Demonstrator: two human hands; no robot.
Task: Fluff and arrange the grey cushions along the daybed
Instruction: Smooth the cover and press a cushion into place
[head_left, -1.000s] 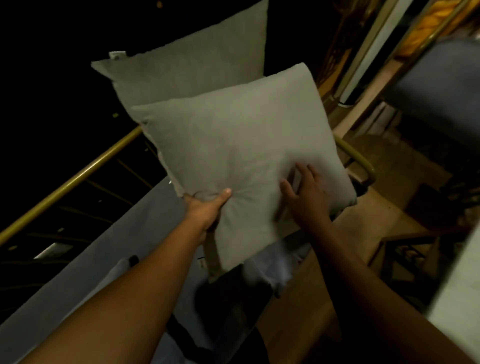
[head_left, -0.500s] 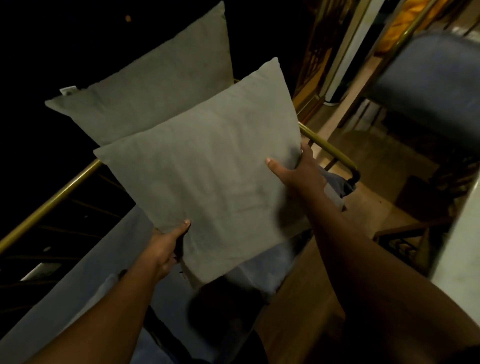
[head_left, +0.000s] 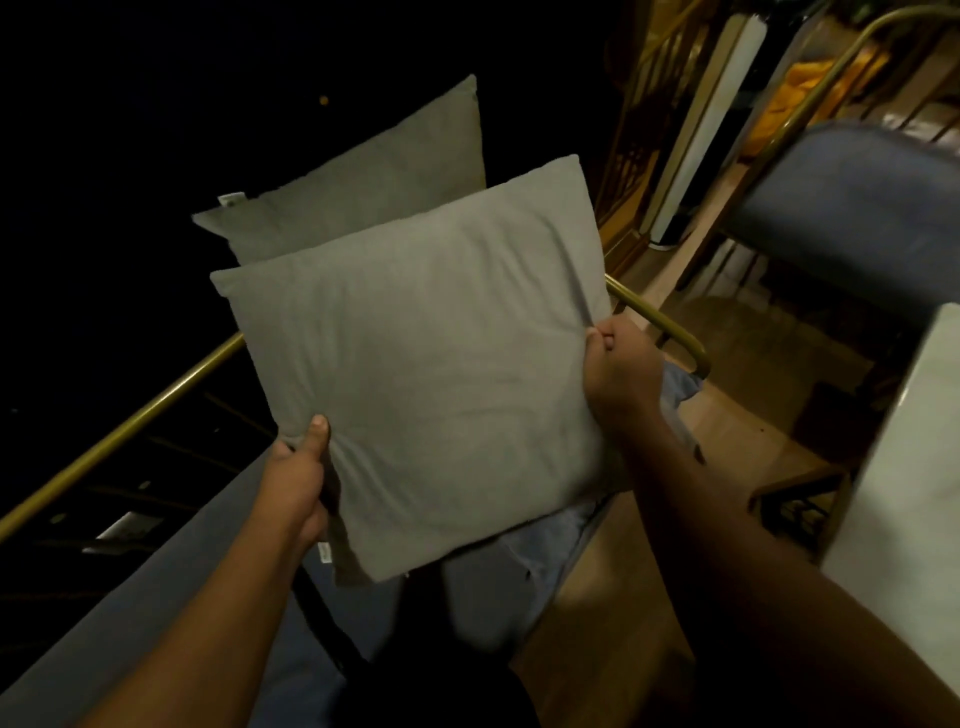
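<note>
both hands grip front cushion (head_left: 431, 364): left hand (head_left: 296, 483) low corner, right hand (head_left: 618, 369) pinching side edge; pinch may slip, cushion drops sideways.

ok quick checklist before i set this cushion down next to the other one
1. Left hand grips the front cushion at its lower left edge: ok.
2. Right hand pinches the right edge, fabric bunched: ok.
3. Back cushion stands upright behind the front one: ok.
4. Whether the two cushions touch: cannot tell.
5. Front cushion looks plump, with only light creases: ok.
6. Brass rail behind, for the cushion to lean on: ok.
7. Landing spot on the blue mattress under the cushion is hidden: cannot tell.
</note>
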